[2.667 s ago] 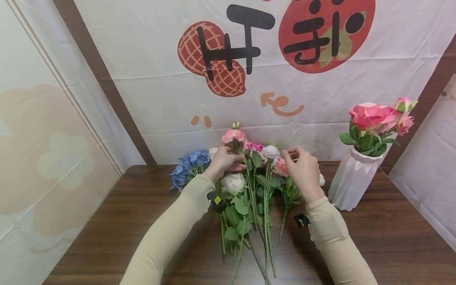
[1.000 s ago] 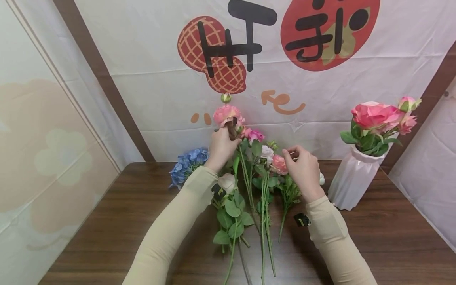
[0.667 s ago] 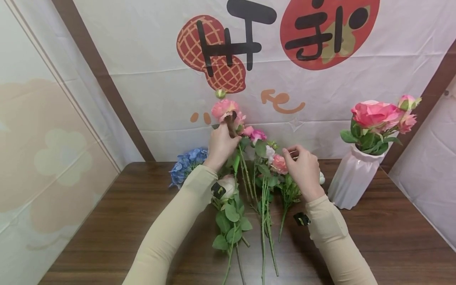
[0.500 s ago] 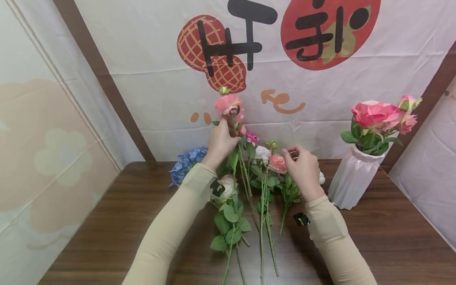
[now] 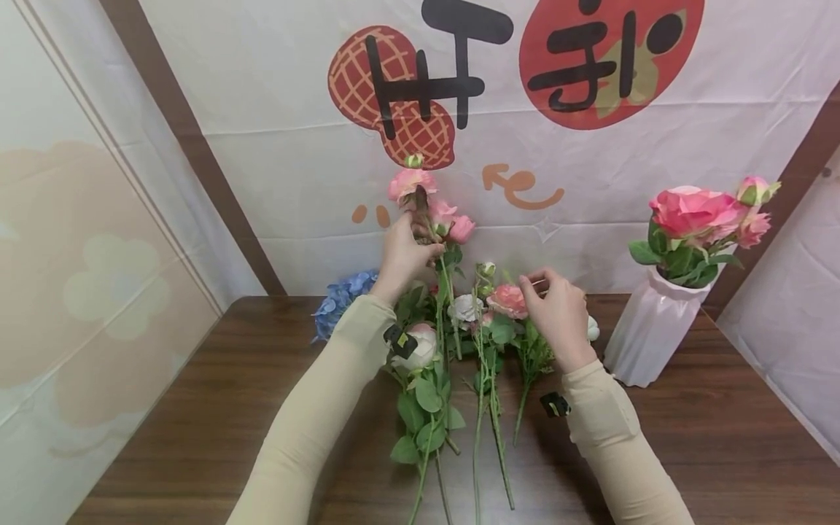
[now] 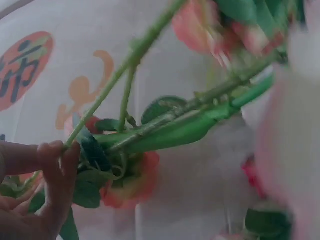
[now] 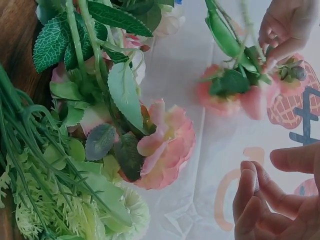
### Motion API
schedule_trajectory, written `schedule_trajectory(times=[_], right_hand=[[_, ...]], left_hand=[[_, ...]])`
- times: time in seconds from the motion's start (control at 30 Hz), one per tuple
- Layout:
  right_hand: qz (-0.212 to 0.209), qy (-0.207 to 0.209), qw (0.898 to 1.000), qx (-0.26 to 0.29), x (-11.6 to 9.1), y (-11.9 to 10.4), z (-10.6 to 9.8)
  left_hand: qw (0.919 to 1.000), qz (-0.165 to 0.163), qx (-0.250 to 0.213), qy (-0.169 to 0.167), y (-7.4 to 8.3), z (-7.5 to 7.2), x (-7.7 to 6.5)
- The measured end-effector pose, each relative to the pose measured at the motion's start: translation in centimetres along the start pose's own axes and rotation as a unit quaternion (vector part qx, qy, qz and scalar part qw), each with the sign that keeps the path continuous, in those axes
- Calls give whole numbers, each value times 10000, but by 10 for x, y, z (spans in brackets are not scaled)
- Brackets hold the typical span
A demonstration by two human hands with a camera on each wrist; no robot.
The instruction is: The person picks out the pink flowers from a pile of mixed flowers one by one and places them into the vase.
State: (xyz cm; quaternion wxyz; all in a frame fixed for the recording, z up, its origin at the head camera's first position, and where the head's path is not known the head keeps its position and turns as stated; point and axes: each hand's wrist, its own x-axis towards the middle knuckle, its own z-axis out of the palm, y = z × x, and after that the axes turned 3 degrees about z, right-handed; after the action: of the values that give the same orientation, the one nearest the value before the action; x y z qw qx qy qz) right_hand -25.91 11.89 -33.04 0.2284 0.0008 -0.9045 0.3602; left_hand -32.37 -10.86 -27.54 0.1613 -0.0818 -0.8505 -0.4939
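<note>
My left hand (image 5: 402,257) pinches the stem of a pink flower spray (image 5: 411,184), raised above the pile in the head view. Thumb and finger grip its thin green stem (image 6: 107,90) in the left wrist view; the pink blooms hang beside them. My right hand (image 5: 561,315) stays loosely curled by a coral flower (image 5: 508,301), holding nothing. A gap shows between its thumb and fingers (image 7: 272,187) in the right wrist view. Beneath the left forearm lies a white rose (image 5: 420,347), and a smaller white flower (image 5: 466,308) is in the middle of the pile.
At the right a white vase (image 5: 652,332) holds pink flowers (image 5: 694,211). A blue hydrangea (image 5: 341,300) lies left of the pile. Long stems (image 5: 477,452) reach toward the front of the wooden table (image 5: 216,408). Behind the table hangs a printed white cloth (image 5: 282,175).
The left hand has lifted the pink flower spray up out of the pile, its blooms now spread apart. White and coral flowers have shifted slightly left. The right hand has stayed in place.
</note>
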Motion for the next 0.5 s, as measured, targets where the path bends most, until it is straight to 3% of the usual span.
schedule_trajectory(times=[0.17,0.27,0.37,0.5], right_hand=[[35,2,10000,-59,1,1,3],[68,11,10000,-60,1,1,3],[110,-1,9999,-43,1,1,3],[107,0,9999,-42,2,1,3]], left_hand=[[9978,-127,-641,66,4,-1,0],[9908,-263,-1325,-31,6,-1,1],[9747,-534,-2164,-191,6,-1,1],[9524,-929,-2889,-288,4,-2,3]])
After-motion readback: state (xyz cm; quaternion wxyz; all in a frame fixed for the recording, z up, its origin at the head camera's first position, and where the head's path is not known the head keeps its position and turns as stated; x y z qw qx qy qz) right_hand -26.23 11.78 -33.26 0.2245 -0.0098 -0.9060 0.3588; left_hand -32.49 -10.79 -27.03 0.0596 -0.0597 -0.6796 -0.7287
